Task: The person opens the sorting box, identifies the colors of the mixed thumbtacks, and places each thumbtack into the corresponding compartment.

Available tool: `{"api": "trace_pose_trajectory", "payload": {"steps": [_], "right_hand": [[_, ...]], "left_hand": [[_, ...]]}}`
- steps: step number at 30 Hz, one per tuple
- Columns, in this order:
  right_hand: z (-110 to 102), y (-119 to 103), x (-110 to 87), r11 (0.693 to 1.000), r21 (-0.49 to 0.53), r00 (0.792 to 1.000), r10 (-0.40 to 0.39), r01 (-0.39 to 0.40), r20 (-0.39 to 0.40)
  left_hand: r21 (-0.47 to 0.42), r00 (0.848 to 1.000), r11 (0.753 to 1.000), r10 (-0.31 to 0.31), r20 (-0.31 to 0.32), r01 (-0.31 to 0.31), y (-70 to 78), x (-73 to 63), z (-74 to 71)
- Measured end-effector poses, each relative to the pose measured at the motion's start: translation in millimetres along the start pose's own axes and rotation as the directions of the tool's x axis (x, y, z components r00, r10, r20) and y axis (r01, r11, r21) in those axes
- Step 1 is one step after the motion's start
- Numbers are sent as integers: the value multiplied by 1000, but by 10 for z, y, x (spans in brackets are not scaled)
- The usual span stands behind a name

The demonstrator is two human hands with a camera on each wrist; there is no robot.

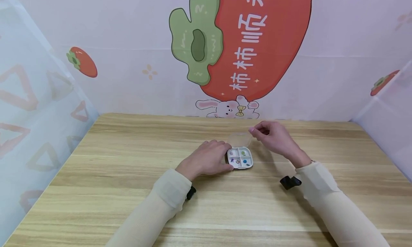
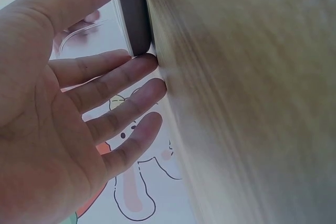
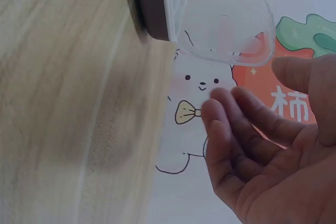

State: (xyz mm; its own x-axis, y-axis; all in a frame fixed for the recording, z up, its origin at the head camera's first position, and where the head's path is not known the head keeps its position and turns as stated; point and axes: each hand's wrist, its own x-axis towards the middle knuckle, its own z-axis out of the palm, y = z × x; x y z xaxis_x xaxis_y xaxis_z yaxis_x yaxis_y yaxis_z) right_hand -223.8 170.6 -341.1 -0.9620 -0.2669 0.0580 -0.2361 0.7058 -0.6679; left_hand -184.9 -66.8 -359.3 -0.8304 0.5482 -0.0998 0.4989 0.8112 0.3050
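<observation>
A small white pill box (image 1: 235,166) with a dark underside lies on the table, divided into several compartments holding tiny coloured pieces. Its clear lid (image 1: 239,140) stands raised at the back. My left hand (image 1: 207,157) holds the box at its left side, thumb at the front corner and fingers at the back corner. In the left wrist view, the thumb and index finger span the dark case (image 2: 135,17). My right hand (image 1: 273,137) is beside the lid's right edge, its thumb tip at the lid's corner and its fingers loosely bent. Whether the thumb touches the lid I cannot tell.
The box rests on a wood-grain table (image 1: 135,211). Behind the table hangs a pale printed backdrop (image 1: 128,82) with a large persimmon and a rabbit. A patterned sheet (image 1: 35,125) borders the left side, and another stands at the right.
</observation>
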Motion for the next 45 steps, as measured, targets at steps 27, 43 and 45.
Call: {"api": "trace_pose_trajectory", "payload": {"steps": [27, 43, 45], "right_hand": [[56, -50, 5, 998, 51, 993, 16, -23, 119], [46, -20, 1, 994, 92, 983, 47, -64, 178], [39, -20, 3, 994, 90, 981, 51, -69, 186]], "left_hand": [[-23, 991, 996, -91, -95, 89, -23, -19, 10], [-22, 994, 997, -71, -80, 70, 5, -14, 19], [-22, 995, 997, -71, -77, 69, 3, -13, 20]]}}
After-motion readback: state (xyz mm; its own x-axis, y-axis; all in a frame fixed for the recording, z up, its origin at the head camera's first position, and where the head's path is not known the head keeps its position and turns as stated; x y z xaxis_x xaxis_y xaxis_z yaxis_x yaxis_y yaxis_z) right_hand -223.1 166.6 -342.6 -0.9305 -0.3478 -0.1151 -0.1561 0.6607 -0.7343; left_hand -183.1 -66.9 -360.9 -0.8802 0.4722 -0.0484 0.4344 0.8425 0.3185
